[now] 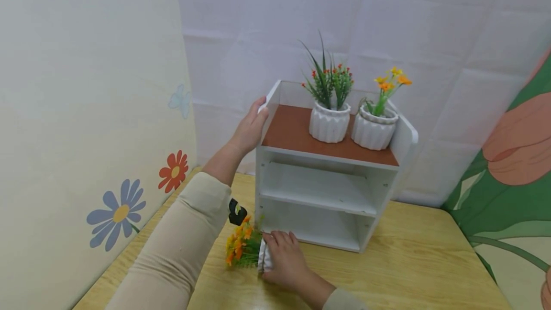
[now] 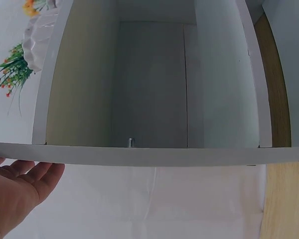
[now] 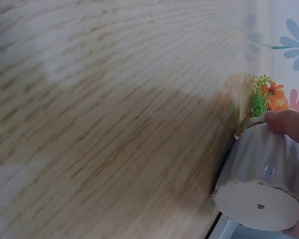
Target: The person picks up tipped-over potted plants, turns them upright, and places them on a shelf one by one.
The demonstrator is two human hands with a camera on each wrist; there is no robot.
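Observation:
A small white shelf unit [image 1: 318,154] with a reddish-brown top board stands on the table. My left hand [image 1: 251,128] holds the upper edge of its left side panel; in the left wrist view the fingers [image 2: 49,178] lie against that panel. Low in front of the unit, my right hand [image 1: 286,260] grips a white fluted flowerpot [image 3: 261,164] tipped on its side. Its orange flowers [image 1: 241,243] and greenery point left, and its round white base shows in the right wrist view. The palm hides much of the pot in the head view.
On the top board stand a white pot [image 1: 329,123] with red-dotted greenery and another white pot [image 1: 373,130] with yellow-orange flowers. A small black object [image 1: 237,212] is beside the unit's lower left. A flower-printed wall [image 1: 107,133] borders the wooden table [image 1: 413,262].

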